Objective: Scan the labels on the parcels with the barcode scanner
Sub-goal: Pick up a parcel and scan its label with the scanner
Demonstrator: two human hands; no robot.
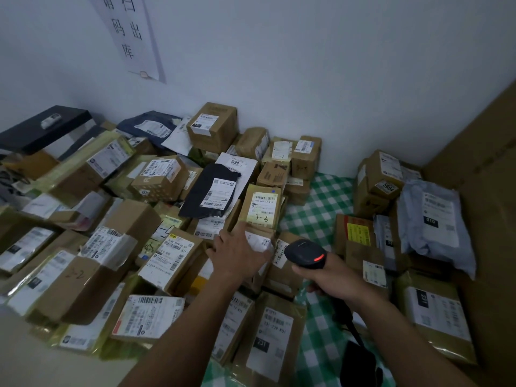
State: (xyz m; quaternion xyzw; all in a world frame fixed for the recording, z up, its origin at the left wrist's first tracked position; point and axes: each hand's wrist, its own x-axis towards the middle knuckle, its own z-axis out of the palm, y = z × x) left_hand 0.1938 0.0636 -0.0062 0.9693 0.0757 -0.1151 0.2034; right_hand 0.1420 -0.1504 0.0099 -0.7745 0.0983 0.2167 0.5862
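Parcels (pixel 156 185) crowded the checked counter (pixel 315 216); my left hand (pixel 237 254) lay spread on a labelled box (pixel 262 241), my right hand (pixel 332 275) gripping the barcode scanner (pixel 305 254).

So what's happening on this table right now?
A person is working through a heap of parcels on a checked tablecloth. The right hand grips a black scanner, its red light on, aimed toward the middle of the pile. The left hand rests flat on a small box with a white label, just below the parcel marked 3-3.
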